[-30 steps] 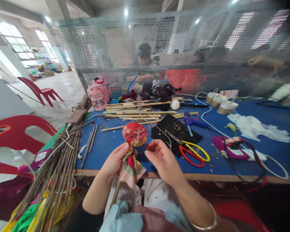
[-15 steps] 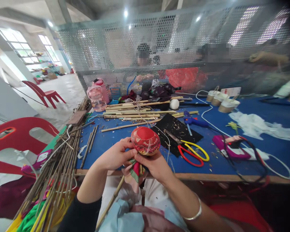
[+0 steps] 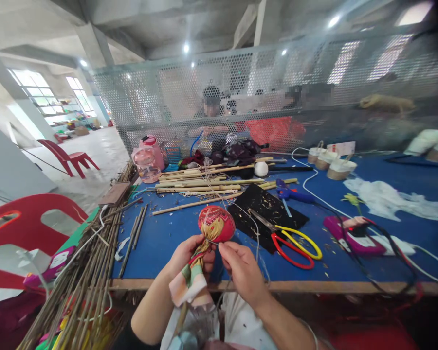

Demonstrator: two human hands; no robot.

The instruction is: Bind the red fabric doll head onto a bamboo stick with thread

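Note:
My left hand (image 3: 185,256) is closed around the gathered neck of a red patterned cloth ball (image 3: 219,224). Yellowish pleats converge at that neck, and the loose cloth ends (image 3: 191,287), pale, green and pink, hang below. A bamboo stick (image 3: 181,318) runs down from under the cloth toward my lap; its upper end is hidden. To the right of the neck, my right hand (image 3: 243,272) pinches a thin string (image 3: 214,242) that reaches the binding point. Yellow-and-red-handled scissors (image 3: 295,243) lie open on the table, partly on a black cloth (image 3: 259,209).
Bamboo sticks (image 3: 200,186) and a white string ball (image 3: 261,169) lie behind my hands. A blue glue gun (image 3: 294,194), purple power strip (image 3: 354,236) and cables are rightward. Long thin sticks (image 3: 83,272) line the left edge. A perforated screen (image 3: 149,97) stands behind, with people beyond.
The cloth ball has tipped over so its gathered underside faces me. My right hand has left the ball and now pinches the string; my left hand has moved down to the neck.

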